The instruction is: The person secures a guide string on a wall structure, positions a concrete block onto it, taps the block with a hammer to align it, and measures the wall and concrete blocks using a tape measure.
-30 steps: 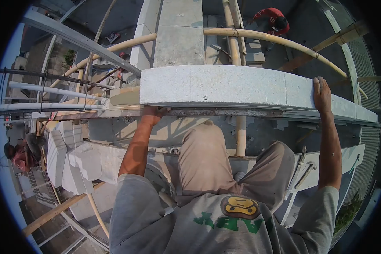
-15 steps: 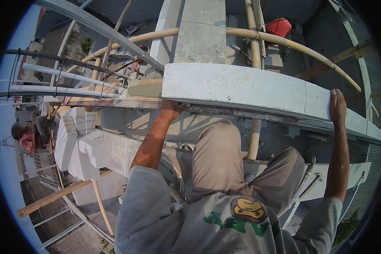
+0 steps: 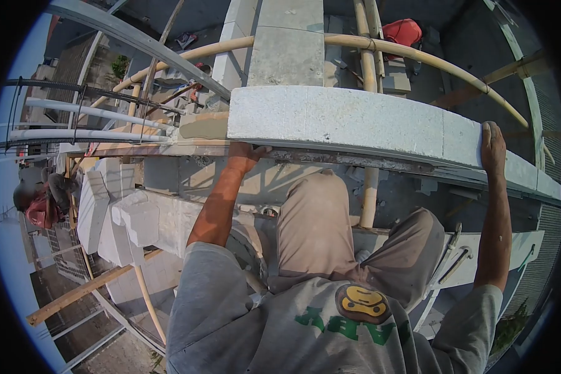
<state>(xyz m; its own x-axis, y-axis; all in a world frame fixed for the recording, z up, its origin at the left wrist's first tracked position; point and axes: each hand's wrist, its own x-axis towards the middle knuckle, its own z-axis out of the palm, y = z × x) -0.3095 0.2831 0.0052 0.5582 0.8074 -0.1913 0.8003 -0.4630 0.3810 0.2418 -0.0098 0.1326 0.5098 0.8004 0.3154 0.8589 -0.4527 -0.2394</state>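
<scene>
A long white aerated concrete block [image 3: 368, 121] lies across the top of the wall, with faint vertical lines on its face. My left hand [image 3: 244, 157] grips its lower left end, thumb along the bottom edge and the other fingers mostly hidden. At the other end, my right hand [image 3: 493, 146] is closed over the block's upper corner, beside a lower white block [image 3: 533, 171] that continues the row. Grey wet mortar [image 3: 204, 129] is spread on the wall top just left of the long block.
Bamboo poles [image 3: 369, 199] cross around the wall. Steel rebar [image 3: 75, 90] and white pipes [image 3: 87, 135] project at left. Several loose white blocks [image 3: 115, 193] are stacked near my left side. A co-worker [image 3: 40, 202] sits at far left. A hammer [image 3: 458, 265] rests by my right knee.
The view has shifted slightly, so the scene sits a little further left and higher. Both hands keep their places on the block.
</scene>
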